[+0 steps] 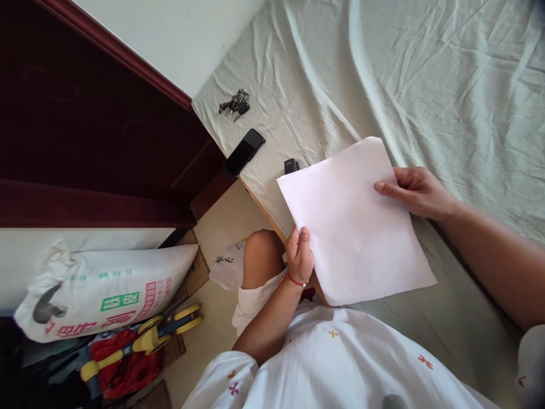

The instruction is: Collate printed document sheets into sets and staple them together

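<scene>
Between my two hands is a white sheet of paper (357,227), with no marks visible on the side facing me. My left hand (300,254), with a red string bracelet at the wrist, grips its left edge. On the opposite edge, my right hand (415,192) pinches the paper with the thumb on top and the fingers underneath. Part of a small black object (291,166) shows just past the paper's upper left corner; the sheet may hide the rest of it.
A pale green cloth (426,74) with wrinkles covers the surface before me. A black phone (244,152) lies at its left edge, and a bunch of keys (235,105) farther back. Lower left are a white printed sack (114,289) and a yellow-wheeled toy (147,343) on the floor.
</scene>
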{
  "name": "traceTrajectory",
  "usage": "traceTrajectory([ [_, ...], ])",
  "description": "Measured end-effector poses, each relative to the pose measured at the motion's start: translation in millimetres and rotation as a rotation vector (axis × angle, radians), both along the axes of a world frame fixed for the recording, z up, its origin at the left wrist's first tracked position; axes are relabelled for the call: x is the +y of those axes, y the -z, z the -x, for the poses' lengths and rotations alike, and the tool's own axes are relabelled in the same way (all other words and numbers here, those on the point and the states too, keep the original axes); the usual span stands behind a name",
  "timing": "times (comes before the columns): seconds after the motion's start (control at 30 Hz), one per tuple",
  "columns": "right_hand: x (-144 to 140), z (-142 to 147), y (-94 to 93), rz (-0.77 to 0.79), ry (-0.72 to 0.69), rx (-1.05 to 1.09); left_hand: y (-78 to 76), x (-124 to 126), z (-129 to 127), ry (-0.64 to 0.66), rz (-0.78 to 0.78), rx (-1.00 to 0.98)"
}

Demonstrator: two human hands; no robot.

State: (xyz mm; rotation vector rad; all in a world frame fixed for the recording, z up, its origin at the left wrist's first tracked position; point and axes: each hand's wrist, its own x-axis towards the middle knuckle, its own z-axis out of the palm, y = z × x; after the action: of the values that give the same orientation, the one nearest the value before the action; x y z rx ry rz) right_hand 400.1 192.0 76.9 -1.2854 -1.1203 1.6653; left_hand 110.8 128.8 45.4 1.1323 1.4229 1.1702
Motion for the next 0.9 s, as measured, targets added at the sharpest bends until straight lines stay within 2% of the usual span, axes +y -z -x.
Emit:
traceTrajectory([
  [0.4,2,-4,6.0,0.034,-0.032,0.063,-0.6,2,-1,-0.073,0.055,-0.088],
  [0.57,2,-5,10.3,0.026,-0.015,0.051,-1.3,2,-2,-0.01,0.047,-0.136],
  [0.7,3,-4,9.9,0.01,-0.04,0.001,-3.8,3,-1,0.024,0.032,-0.083],
  [0.8,5,0,11.1,-0.041,0.013,-0.015,-5.6,3,-1,0.022,0.026,-0.024],
  [0.9,9,6,17.6,-0.162,0.146,-0.08,-6.5,3,-1,-0.017,0.079,-0.042],
])
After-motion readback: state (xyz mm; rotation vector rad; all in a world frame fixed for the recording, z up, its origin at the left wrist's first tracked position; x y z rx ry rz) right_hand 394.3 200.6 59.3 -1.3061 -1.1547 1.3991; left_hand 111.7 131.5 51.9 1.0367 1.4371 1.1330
